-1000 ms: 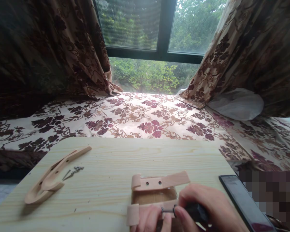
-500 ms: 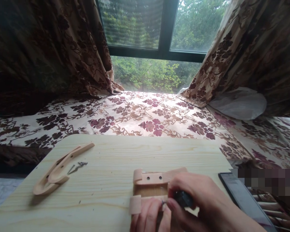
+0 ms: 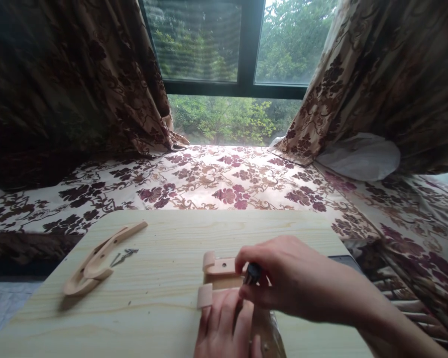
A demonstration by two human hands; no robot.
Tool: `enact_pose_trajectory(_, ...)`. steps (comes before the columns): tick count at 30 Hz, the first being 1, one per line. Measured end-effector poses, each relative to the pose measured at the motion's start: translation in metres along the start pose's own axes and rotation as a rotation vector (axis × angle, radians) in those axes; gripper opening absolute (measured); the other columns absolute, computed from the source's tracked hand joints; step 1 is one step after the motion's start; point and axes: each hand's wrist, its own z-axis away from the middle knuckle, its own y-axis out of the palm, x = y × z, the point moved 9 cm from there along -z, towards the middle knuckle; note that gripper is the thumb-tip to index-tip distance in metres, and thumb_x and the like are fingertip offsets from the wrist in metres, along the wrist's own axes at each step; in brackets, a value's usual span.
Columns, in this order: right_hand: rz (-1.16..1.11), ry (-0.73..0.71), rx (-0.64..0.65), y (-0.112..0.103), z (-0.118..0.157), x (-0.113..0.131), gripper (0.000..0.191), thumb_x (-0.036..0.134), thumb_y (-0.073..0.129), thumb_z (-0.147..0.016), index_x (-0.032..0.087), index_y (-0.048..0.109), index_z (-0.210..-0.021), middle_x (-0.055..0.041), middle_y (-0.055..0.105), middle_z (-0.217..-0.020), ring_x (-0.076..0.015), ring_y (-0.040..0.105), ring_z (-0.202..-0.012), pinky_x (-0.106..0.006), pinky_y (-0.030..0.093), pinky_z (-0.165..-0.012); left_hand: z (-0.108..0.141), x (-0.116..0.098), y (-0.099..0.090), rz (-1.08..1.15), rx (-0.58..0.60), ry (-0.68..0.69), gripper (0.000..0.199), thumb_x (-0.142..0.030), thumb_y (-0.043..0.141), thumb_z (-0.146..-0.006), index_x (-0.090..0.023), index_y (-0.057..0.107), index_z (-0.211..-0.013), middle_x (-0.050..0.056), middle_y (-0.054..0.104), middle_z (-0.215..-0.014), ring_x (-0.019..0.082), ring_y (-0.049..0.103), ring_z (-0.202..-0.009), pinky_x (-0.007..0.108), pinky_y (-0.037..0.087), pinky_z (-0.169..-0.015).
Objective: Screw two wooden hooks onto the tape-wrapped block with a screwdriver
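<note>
A screwdriver (image 3: 252, 273) with a dark handle is gripped in my right hand (image 3: 289, 276); its tip is hidden by the fingers. My left hand (image 3: 226, 323) presses its fingers over the near pale wooden piece (image 3: 205, 296), holding it on a brown board (image 3: 223, 282). Whether a screw sits under the screwdriver cannot be made out. Parallel to it on the board's far side lies another wooden piece (image 3: 219, 267) with a dark screw hole showing. Clear wrap seems to cover the board's lower right.
Two curved wooden pieces (image 3: 76, 283) lie at the table's left, with several loose screws (image 3: 125, 256) beside them. A dark-edged flat device (image 3: 345, 259) rests at the right, partly behind my arm. Patterned cloth (image 3: 209, 174) covers the ledge beyond the table (image 3: 153, 338).
My right hand with the screwdriver has shifted left and up, and the handle now stands more upright. My left fingers have drawn together over the near wooden piece. The view has shifted slightly.
</note>
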Motion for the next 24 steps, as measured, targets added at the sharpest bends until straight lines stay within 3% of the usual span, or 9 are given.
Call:
enact_pose_trajectory(4, 0.128, -0.138, 0.09, -0.012, -0.001, 0.016, 0.006, 0.017, 0.058, -0.078, 0.021, 0.06, -0.081, 0.0018, 0.066, -0.075, -0.0105, 0.052, -0.065, -0.021, 0.031, -0.055, -0.003, 0.005, -0.003, -0.015, 0.045, 0.054, 0.03, -0.024, 0.041, -0.08, -0.023, 0.059, -0.105, 0.001, 0.064, -0.103, 0.016, 0.058, -0.094, 0.03, 0.043, -0.081)
enact_pose_trajectory(8, 0.315, -0.213, 0.183, -0.008, -0.004, 0.029, 0.008, 0.015, 0.054, -0.081, 0.017, 0.06, -0.078, -0.0039, 0.067, -0.076, -0.0125, 0.053, -0.064, -0.024, 0.03, -0.053, -0.001, 0.0, -0.002, -0.051, 0.072, 0.098, 0.035, -0.022, 0.044, -0.076, -0.019, 0.057, -0.108, 0.003, 0.063, -0.104, 0.019, 0.058, -0.094, 0.031, 0.044, -0.081)
enact_pose_trajectory(16, 0.525, -0.15, 0.172, -0.006, -0.008, 0.033, 0.011, 0.021, 0.052, -0.082, 0.016, 0.062, -0.082, -0.0059, 0.065, -0.066, -0.0142, 0.049, -0.051, -0.028, 0.019, -0.045, 0.005, -0.004, 0.002, -0.009, 0.077, 0.116, 0.037, -0.02, 0.048, -0.077, -0.017, 0.055, -0.113, 0.007, 0.06, -0.111, 0.021, 0.054, -0.104, 0.035, 0.042, -0.087)
enact_pose_trajectory(24, 0.56, -0.232, 0.285, 0.0, -0.005, 0.046, 0.015, 0.009, 0.051, -0.078, 0.014, 0.064, -0.084, -0.0077, 0.067, -0.076, -0.0149, 0.054, -0.062, -0.028, 0.027, -0.05, 0.004, 0.001, -0.005, 0.048, -0.026, 0.085, 0.033, -0.021, 0.046, -0.078, -0.02, 0.059, -0.108, 0.003, 0.062, -0.107, 0.019, 0.056, -0.098, 0.031, 0.039, -0.087)
